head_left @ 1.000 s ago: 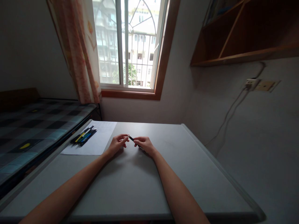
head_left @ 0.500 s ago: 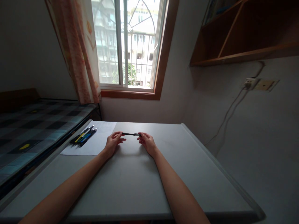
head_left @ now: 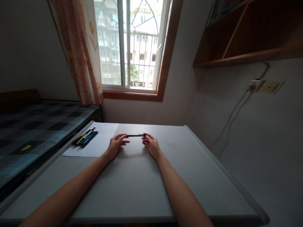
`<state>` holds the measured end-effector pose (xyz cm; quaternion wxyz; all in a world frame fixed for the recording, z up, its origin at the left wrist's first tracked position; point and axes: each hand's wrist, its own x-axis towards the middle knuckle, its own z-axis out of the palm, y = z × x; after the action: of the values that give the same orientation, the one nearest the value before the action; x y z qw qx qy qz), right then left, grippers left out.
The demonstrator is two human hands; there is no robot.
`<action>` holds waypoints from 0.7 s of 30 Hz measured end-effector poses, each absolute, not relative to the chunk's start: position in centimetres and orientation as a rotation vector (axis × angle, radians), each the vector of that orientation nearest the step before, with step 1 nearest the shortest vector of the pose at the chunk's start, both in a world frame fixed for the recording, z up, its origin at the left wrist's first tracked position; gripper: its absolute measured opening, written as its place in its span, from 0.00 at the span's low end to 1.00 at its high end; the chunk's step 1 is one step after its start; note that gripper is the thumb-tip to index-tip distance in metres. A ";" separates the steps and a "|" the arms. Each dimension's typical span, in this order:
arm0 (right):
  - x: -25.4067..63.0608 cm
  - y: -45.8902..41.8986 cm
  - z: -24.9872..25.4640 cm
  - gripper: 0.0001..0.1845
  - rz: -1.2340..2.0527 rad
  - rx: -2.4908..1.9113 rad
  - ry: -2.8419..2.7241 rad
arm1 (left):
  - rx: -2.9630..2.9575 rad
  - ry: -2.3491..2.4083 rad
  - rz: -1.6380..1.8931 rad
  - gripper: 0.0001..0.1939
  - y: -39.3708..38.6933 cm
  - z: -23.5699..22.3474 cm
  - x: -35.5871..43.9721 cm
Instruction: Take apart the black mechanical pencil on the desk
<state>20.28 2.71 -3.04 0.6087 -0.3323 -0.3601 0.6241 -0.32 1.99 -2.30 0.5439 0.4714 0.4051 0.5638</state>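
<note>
Since we go big to small, start with the desk (head_left: pixel 132 189): pale top, both forearms across it. White sheet (head_left: pixel 98 148) sits at its far left corner, under the bunch of pens (head_left: pixel 86 138), which lies skewed on it.

Left hand (head_left: pixel 115 146) and right hand (head_left: pixel 152 146) face each other over the desk, right of the sheet. Black pen (head_left: pixel 134 136) spans the gap between them, roughly level, clip (head_left: pixel 141 135) toward the right-hand end. Grip: we pinch one end per hand, thumb and fingertips closed on the barrel, other fingers loose and partly spread. It's dim and small in view, so we probably have it just clear of the desk, but can't swear to it.

To hold it well, we'd keep pressure light and equal, pull in line with the barrel, not across it, and keep fingertips off the clip so the middle stays visible. Pushing the ends inward risks a slip or a bow.

Versus a second ago: pen was slanted with hands closer together; now it's level and they're wider apart. Versus half a second ago: near-identical pose, pen slightly further right. Bunch and sheet unchanged.
</note>
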 end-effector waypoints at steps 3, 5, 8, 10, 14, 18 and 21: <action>20.3 2.7 -3.0 0.15 1.450 -0.760 -0.828 | 1.112 0.963 1.342 0.21 2.1 -2.3 -0.3; 20.3 2.8 -3.0 0.14 1.451 -0.764 -0.827 | 1.116 0.971 1.349 0.21 2.1 -2.3 -0.4; 20.3 2.7 -3.0 0.14 1.449 -0.771 -0.822 | 1.110 0.988 1.357 0.21 2.1 -2.4 -0.4; 20.3 2.7 -2.9 0.15 1.446 -0.771 -0.810 | 1.102 0.989 1.364 0.20 2.1 -2.4 -0.4; 20.3 2.7 -2.9 0.16 1.432 -0.770 -0.769 | 1.083 0.984 1.377 0.19 2.2 -2.7 -0.4; 20.3 2.9 -3.2 0.15 1.414 -0.769 -0.771 | 1.068 0.988 1.387 0.19 2.4 -2.8 -0.5; 20.3 3.1 -3.5 0.15 1.404 -0.774 -0.782 | 1.061 0.995 1.388 0.19 2.4 -2.8 -0.5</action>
<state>20.34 3.12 -3.48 0.6279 -0.3377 -0.3413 0.6125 -0.50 2.42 -2.78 0.5360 0.4455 0.4179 0.5827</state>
